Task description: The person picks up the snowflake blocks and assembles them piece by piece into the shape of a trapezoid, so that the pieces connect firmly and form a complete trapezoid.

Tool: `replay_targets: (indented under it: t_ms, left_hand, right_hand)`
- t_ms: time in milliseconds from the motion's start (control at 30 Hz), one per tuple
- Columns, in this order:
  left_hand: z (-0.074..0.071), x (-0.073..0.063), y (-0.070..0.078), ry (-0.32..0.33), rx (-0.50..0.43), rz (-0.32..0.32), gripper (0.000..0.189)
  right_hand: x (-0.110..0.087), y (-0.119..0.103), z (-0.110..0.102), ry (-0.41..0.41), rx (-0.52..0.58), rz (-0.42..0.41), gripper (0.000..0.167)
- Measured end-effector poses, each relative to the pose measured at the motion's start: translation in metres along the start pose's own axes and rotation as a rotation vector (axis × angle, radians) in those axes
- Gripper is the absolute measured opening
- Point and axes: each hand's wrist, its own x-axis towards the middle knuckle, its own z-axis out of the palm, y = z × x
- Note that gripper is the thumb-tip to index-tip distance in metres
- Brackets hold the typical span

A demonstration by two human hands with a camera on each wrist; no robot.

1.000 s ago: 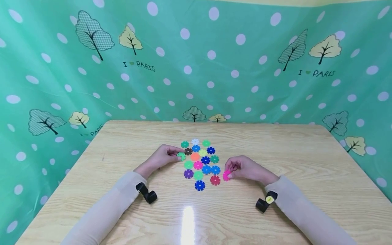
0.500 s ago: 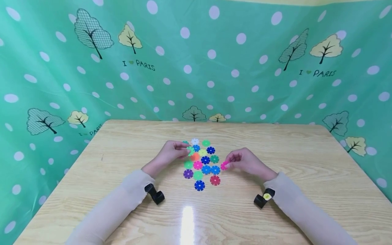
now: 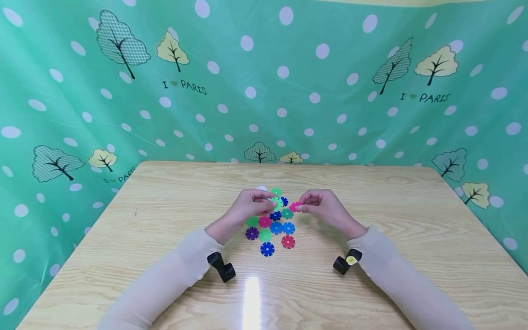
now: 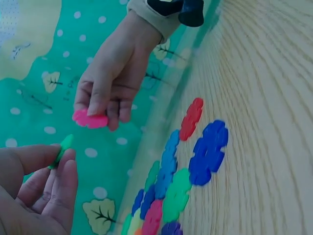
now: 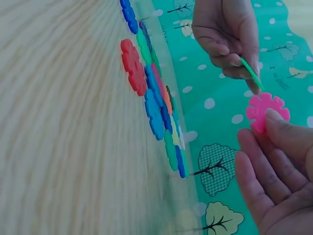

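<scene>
Above a wooden counter [image 3: 173, 192], the left hand [image 3: 246, 207] pinches a green disc [image 3: 278, 202] near the pink disc [image 5: 262, 110] pinched in the right hand [image 3: 328, 208], both probably light, stiff plastic, best held by the notched rim.

I see a bright green disc [image 3: 277, 203] in the left hand [image 3: 249, 206] and a hot-pink disc [image 5: 260, 104] in the right hand [image 3: 327, 208]. My feed shows pale wood grain on the table [image 3: 165, 201], a red disc [image 3: 288, 242], a purple disc [image 3: 252, 233], a dark blue disc [image 3: 267, 249], plain cream sleeves [image 3: 165, 270], and a teal curtain [image 3: 231, 32] patterned with whitish dots, yellow trees and checked trees.
</scene>
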Motion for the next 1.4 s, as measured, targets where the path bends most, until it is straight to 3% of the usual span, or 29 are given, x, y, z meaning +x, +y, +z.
replay_targets:
  t_ms: [200, 300, 600, 867, 1033, 1400]
  left_hand:
    - [0.009, 0.000, 0.001, 0.007, -0.018, -0.014, 0.027]
    - [0.011, -0.001, 0.002, 0.015, -0.037, -0.023, 0.027]
    - [0.015, 0.004, 0.005, 0.029, -0.029, -0.041, 0.025]
    - [0.016, 0.007, 0.005, 0.021, -0.012, -0.049, 0.024]
    - [0.019, 0.008, 0.003, 0.024, 0.006, -0.050, 0.023]
    - [0.026, 0.007, 0.003, 0.021, -0.010, -0.071, 0.023]
  right_hand:
    - [0.002, 0.000, 0.004, 0.017, 0.146, -0.084, 0.013]
    - [0.002, -0.001, 0.006, 0.025, 0.160, -0.103, 0.013]
    - [0.001, -0.003, 0.007, 0.050, 0.062, -0.119, 0.016]
    - [0.002, -0.001, 0.011, 0.059, 0.091, -0.199, 0.011]
    - [0.001, 0.001, 0.014, 0.090, 0.043, -0.256, 0.004]
    - [-0.002, 0.001, 0.016, 0.134, -0.074, -0.337, 0.010]
